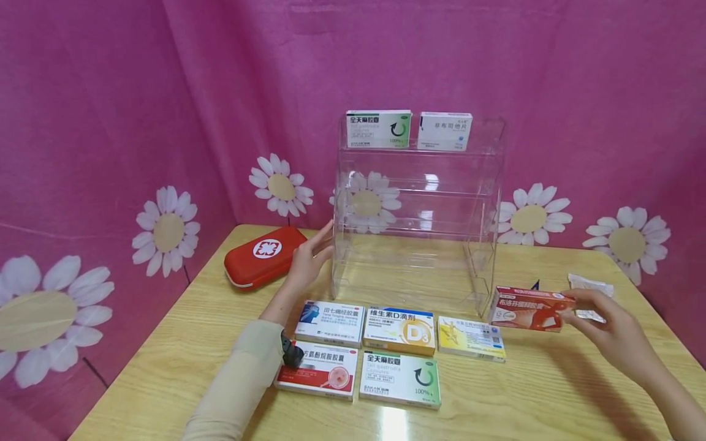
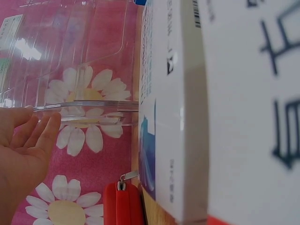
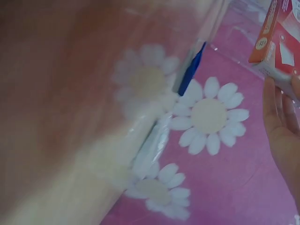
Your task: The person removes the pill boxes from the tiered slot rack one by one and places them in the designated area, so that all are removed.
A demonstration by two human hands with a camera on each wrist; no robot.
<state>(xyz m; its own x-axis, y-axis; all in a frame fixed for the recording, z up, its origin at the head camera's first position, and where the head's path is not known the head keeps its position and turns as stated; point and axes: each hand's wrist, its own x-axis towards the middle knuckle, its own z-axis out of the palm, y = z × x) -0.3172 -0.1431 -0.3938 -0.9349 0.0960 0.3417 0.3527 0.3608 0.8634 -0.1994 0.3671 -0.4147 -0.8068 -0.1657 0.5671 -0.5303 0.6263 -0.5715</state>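
Note:
A clear tiered display rack (image 1: 413, 240) stands on the table in the head view. My left hand (image 1: 311, 260) is at its left side; in the left wrist view the extended fingers of that hand (image 2: 28, 145) touch the rack's edge. Off the rack's lower right corner, my right hand (image 1: 603, 318) pinches a red medicine box (image 1: 531, 308) by its right end. The same box (image 3: 286, 42) tops the right wrist view. Green-and-white (image 1: 379, 128) and white (image 1: 444, 130) medicine boxes stand on the top tier.
Before the rack lie several medicine boxes: blue-and-white (image 1: 331, 321), orange vitamin D (image 1: 399, 331), yellow (image 1: 471, 338), red-and-white (image 1: 317, 372) and green-and-white (image 1: 399, 380). A red zippered case (image 1: 259, 260) lies left. A clear plastic packet (image 1: 591, 285) and a blue pointed item (image 3: 192, 70) are at right.

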